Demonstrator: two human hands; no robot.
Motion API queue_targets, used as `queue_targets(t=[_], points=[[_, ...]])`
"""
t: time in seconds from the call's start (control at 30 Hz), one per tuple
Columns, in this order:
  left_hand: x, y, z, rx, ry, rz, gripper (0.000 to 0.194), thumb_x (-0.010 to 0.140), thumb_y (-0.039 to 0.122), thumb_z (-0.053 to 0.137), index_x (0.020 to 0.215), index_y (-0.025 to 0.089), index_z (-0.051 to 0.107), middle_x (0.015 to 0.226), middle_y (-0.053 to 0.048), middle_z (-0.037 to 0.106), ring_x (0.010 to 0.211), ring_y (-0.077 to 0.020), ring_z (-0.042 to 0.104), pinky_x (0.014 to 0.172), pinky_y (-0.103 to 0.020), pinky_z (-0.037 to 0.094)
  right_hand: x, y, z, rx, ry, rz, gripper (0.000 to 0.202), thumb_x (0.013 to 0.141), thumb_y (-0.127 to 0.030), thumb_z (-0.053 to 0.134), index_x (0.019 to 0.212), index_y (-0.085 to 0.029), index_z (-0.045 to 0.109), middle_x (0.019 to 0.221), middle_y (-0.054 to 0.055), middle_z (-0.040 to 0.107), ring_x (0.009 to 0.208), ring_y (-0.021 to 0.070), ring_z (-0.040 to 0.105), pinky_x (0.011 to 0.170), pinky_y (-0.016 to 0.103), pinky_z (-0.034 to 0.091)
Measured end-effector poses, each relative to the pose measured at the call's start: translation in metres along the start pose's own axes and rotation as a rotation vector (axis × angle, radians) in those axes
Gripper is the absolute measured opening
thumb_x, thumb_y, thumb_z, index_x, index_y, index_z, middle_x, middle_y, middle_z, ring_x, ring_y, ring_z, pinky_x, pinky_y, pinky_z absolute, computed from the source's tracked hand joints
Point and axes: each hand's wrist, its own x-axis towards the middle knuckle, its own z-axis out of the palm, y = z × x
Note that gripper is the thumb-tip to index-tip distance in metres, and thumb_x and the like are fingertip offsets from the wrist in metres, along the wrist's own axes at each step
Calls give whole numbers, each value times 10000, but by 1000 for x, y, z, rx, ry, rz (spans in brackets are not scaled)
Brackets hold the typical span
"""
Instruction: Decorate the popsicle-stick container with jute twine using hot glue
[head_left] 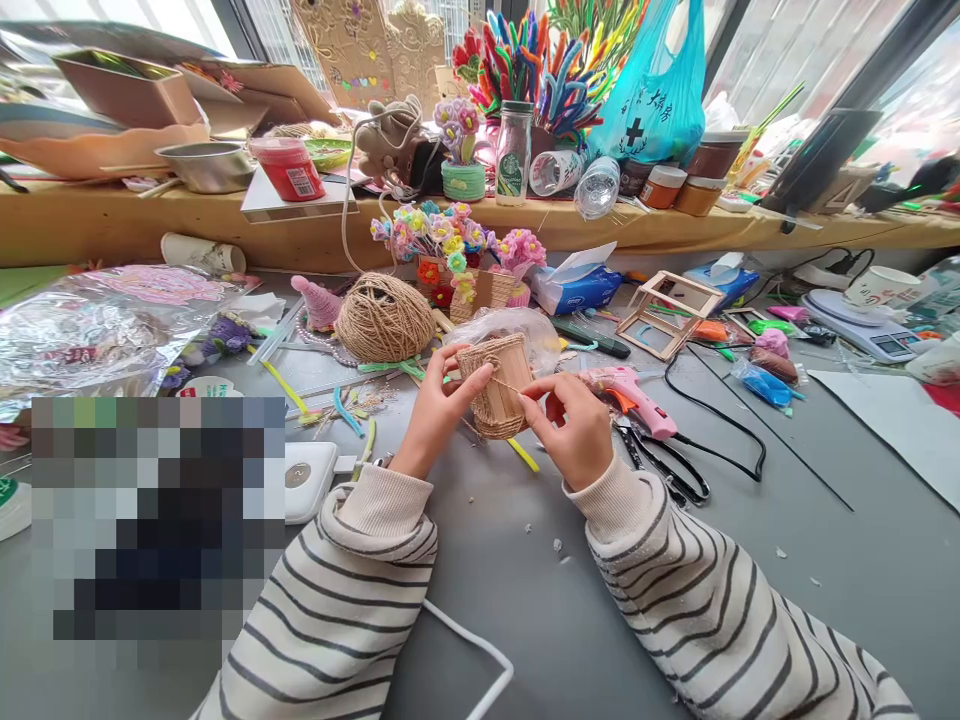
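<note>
My left hand (444, 405) is closed around the left side of a small wooden-slat piece (504, 385) whose rim, base and side are wrapped in twine. Its thumb presses on the front near the top. At the right edge of the piece, my right hand (574, 418) pinches a thin strand of twine (513, 388) between thumb and forefinger, and the strand runs across the slats toward the left thumb. Behind the left hand sits a ball of twine (385, 318). A pink glue gun (634, 398) lies just right of my right hand.
Black-handled scissors (675, 475) and a black cable (750, 420) lie to the right. A wooden frame (667, 312) stands behind them. To the left are a white square device (309, 480) and clear foil wrap (97, 330). Pipe cleaners (540, 70) crowd the back ledge (360, 225).
</note>
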Motion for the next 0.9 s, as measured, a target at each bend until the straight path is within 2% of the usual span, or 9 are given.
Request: queue_targets(t=[0.4, 0.9], points=[[0, -1, 1, 7, 2, 8, 443, 657, 420, 612, 1027, 235, 453, 1014, -34, 498, 765, -125, 555, 627, -223, 466, -1, 4, 5, 16, 26, 0, 69, 778, -172, 487, 824, -178, 537, 670, 0, 552, 498, 88, 458, 516, 234, 420], [-1, 1, 1, 4, 6, 6, 436, 658, 417, 614, 1014, 229, 446, 997, -29, 496, 723, -108, 553, 600, -201, 457, -4, 8, 10, 55, 82, -105, 96, 773, -105, 491, 821, -154, 557, 724, 21, 533, 573, 91, 479, 523, 222, 450]])
